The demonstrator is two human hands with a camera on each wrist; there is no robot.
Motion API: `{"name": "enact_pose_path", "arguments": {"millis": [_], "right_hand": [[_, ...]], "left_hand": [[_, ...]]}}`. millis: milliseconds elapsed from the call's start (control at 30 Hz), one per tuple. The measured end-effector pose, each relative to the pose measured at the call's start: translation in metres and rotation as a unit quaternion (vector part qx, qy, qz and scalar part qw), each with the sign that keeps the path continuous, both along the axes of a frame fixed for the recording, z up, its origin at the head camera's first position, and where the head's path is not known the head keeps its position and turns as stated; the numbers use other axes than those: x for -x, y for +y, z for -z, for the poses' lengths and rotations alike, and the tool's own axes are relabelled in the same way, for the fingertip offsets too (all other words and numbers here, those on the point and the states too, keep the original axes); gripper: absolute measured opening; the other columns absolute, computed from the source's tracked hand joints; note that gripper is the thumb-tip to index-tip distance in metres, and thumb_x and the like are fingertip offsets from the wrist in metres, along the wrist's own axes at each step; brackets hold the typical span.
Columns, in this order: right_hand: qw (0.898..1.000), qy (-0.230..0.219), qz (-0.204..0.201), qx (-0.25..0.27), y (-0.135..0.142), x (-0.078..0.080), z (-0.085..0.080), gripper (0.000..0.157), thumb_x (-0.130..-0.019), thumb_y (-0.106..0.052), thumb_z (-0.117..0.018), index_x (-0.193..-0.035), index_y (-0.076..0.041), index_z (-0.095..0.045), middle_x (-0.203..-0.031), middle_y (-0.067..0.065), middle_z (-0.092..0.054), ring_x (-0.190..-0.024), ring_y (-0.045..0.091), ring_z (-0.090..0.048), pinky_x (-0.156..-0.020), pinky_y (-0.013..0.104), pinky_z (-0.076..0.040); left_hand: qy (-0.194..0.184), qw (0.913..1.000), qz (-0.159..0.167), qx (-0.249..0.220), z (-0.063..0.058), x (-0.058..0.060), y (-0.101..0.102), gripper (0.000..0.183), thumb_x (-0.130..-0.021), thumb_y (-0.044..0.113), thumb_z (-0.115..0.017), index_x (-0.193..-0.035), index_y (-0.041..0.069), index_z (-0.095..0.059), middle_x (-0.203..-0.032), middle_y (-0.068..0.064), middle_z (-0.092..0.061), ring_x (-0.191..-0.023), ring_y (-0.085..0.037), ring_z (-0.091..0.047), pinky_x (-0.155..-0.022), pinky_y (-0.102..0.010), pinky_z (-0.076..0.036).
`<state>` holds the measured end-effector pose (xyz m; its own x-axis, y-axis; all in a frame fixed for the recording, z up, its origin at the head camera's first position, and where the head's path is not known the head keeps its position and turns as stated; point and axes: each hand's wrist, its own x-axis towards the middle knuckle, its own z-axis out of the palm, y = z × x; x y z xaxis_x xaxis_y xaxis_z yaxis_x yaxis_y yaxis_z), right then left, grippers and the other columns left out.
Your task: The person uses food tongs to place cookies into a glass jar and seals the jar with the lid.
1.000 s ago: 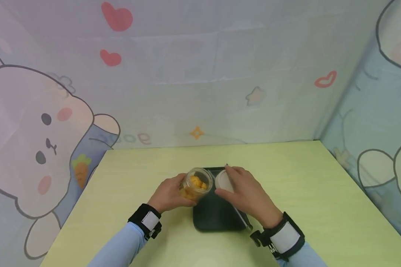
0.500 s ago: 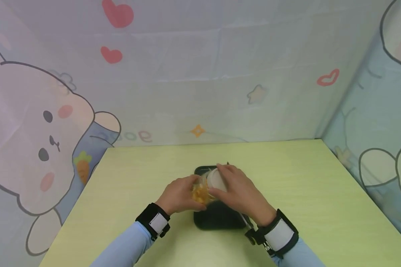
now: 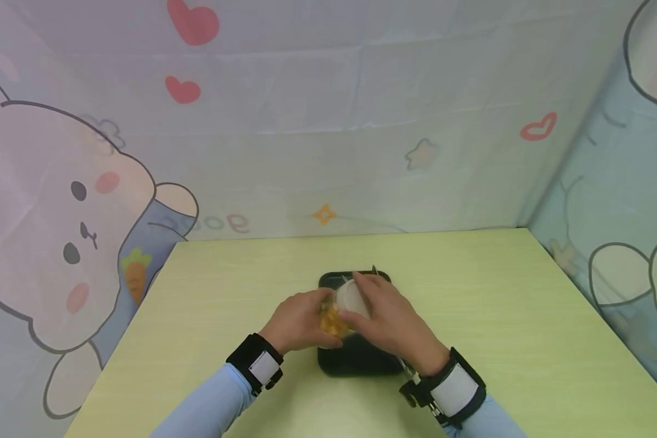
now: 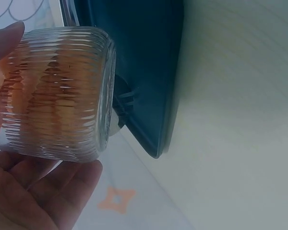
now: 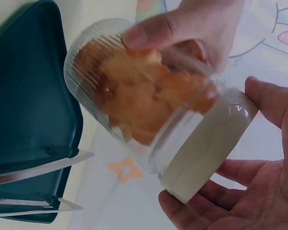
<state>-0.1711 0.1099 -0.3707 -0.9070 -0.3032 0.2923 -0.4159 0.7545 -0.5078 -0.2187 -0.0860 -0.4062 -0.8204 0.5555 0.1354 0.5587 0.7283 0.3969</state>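
My left hand [image 3: 300, 319] grips a clear ribbed glass jar [image 5: 129, 91] filled with orange-yellow chunks. The jar is tilted, its mouth turned toward the right hand. With the fingertips and thumb at its edge, my right hand [image 3: 394, 319] holds a white lid [image 5: 211, 148], which sits over the jar's mouth in the right wrist view. Seen from the left wrist, the ribbed jar side [image 4: 62, 96] lies between thumb and fingers. Both hands are above a dark green tray [image 3: 356, 360].
Metal tongs [image 5: 38, 173] lie along the tray's right side, their tips sticking out past its far edge. The tray stands on a pale yellow-green table [image 3: 241, 274]. A printed cloth backdrop [image 3: 306, 121] rises behind the table.
The left hand has brought the jar rightward and tipped it toward the lid. The right hand has shifted slightly left, and the lid now covers the mouth that was uncovered a second ago.
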Motion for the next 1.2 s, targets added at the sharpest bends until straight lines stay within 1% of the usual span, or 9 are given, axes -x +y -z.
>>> {"name": "enact_pose_path", "arguments": {"millis": [100,400,533,633,700,867,1000,1100,1200], "right_hand": [[1.0,-0.006,0.026,0.002,-0.003,-0.001,0.001,0.076,-0.088,-0.049,-0.061,-0.141,0.003,-0.043,-0.13,0.025,-0.054,-0.102,0.032,-0.055,-0.07,0.046,-0.055],[0.991,-0.007,0.131,-0.01,-0.012,0.0,0.004,0.075,-0.088,-0.061,-0.051,-0.123,0.006,-0.056,-0.098,0.024,-0.066,-0.075,0.029,-0.06,-0.057,0.042,-0.053],[0.99,-0.025,0.135,-0.015,-0.01,0.001,0.005,0.081,-0.089,-0.066,-0.045,-0.124,0.006,-0.056,-0.1,0.024,-0.067,-0.076,0.029,-0.061,-0.057,0.042,-0.053],[0.992,-0.045,0.113,-0.023,0.0,0.002,0.007,0.091,-0.086,-0.072,-0.041,-0.135,0.004,-0.048,-0.112,0.026,-0.064,-0.084,0.031,-0.062,-0.062,0.046,-0.054],[0.994,-0.056,0.091,-0.02,0.01,0.002,0.007,0.095,-0.084,-0.074,-0.041,-0.142,0.001,-0.041,-0.125,0.026,-0.058,-0.098,0.034,-0.06,-0.072,0.05,-0.054],[0.997,-0.064,0.025,0.021,0.03,0.003,0.005,0.098,-0.078,-0.071,-0.056,-0.148,-0.006,-0.033,-0.144,0.022,-0.043,-0.127,0.037,-0.041,-0.093,0.059,-0.044],[0.998,-0.052,-0.031,0.031,0.034,0.005,0.002,0.097,-0.074,-0.062,-0.068,-0.148,-0.009,-0.034,-0.147,0.018,-0.041,-0.127,0.032,-0.042,-0.091,0.055,-0.047],[0.996,-0.045,-0.065,0.032,0.033,0.006,0.002,0.092,-0.074,-0.051,-0.075,-0.146,-0.009,-0.037,-0.145,0.017,-0.044,-0.117,0.028,-0.05,-0.083,0.048,-0.051],[0.996,-0.037,-0.079,0.024,0.031,0.006,0.002,0.084,-0.076,-0.042,-0.076,-0.144,-0.007,-0.04,-0.142,0.016,-0.047,-0.105,0.025,-0.055,-0.077,0.043,-0.053]], "left_hand": [[0.005,1.0,-0.003,0.003,-0.001,-0.001,0.001,0.071,-0.06,0.048,-0.082,-0.116,0.013,-0.058,-0.087,0.002,-0.065,-0.067,-0.013,-0.055,-0.054,-0.027,-0.048],[0.031,0.9987,-0.013,0.039,-0.001,-0.003,0.006,0.077,-0.061,0.049,-0.08,-0.123,0.012,-0.056,-0.093,0.001,-0.066,-0.071,-0.014,-0.055,-0.058,-0.031,-0.05],[0.04,0.9981,-0.015,0.045,-0.001,-0.003,0.007,0.075,-0.061,0.049,-0.08,-0.122,0.013,-0.055,-0.089,0.003,-0.065,-0.068,-0.013,-0.054,-0.055,-0.03,-0.048],[0.044,0.9981,-0.013,0.041,0.0,-0.002,0.006,0.072,-0.06,0.049,-0.08,-0.118,0.014,-0.056,-0.086,0.004,-0.063,-0.066,-0.012,-0.054,-0.053,-0.029,-0.046],[0.049,0.998,-0.012,0.037,0.0,-0.002,0.005,0.07,-0.058,0.048,-0.08,-0.115,0.015,-0.057,-0.085,0.005,-0.063,-0.065,-0.012,-0.054,-0.052,-0.029,-0.046],[0.052,0.9982,-0.012,0.026,0.002,-0.001,0.003,0.069,-0.057,0.048,-0.08,-0.114,0.015,-0.058,-0.085,0.004,-0.063,-0.066,-0.012,-0.053,-0.052,-0.028,-0.045],[0.049,0.9984,-0.012,0.027,0.004,-0.001,0.003,0.07,-0.057,0.048,-0.08,-0.115,0.014,-0.057,-0.086,0.004,-0.064,-0.066,-0.012,-0.053,-0.052,-0.027,-0.045],[0.047,0.9984,-0.011,0.03,0.004,-0.001,0.003,0.07,-0.058,0.049,-0.08,-0.115,0.015,-0.057,-0.086,0.004,-0.064,-0.066,-0.012,-0.054,-0.052,-0.027,-0.046],[0.046,0.9985,-0.007,0.03,0.004,0.0,0.004,0.071,-0.058,0.049,-0.081,-0.115,0.014,-0.057,-0.087,0.003,-0.065,-0.067,-0.012,-0.054,-0.053,-0.028,-0.047]]}}
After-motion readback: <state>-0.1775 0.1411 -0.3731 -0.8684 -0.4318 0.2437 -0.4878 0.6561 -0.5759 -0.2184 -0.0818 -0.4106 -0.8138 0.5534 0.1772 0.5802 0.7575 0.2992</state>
